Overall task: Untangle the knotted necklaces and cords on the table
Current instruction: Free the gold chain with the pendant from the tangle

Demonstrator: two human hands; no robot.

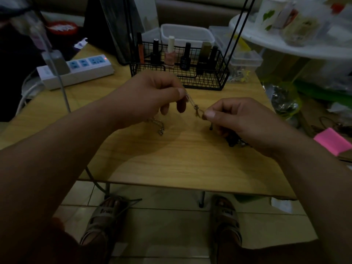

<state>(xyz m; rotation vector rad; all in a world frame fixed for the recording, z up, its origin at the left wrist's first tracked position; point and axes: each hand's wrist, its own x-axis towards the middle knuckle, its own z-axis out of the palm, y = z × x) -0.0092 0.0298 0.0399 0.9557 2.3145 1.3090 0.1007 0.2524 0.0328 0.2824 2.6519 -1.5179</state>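
Wooden table [171,164]: power strip [76,70] back left, wire basket [182,73] at back, chain end [159,126] middle, dark cords [235,141] right.

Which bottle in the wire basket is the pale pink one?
The nail polish bottle with the cream cap, third from the left in the wire basket; the orange tube sits farther left, and the remaining bottles are dark.

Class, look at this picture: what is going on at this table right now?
A person is working on a thin silver chain, held above the wooden table. The left hand pinches one end and the right hand pinches the other, with a small knot between them. The chain's loose tail lies on the table under the left hand. A black wire basket of nail polish bottles stands behind.
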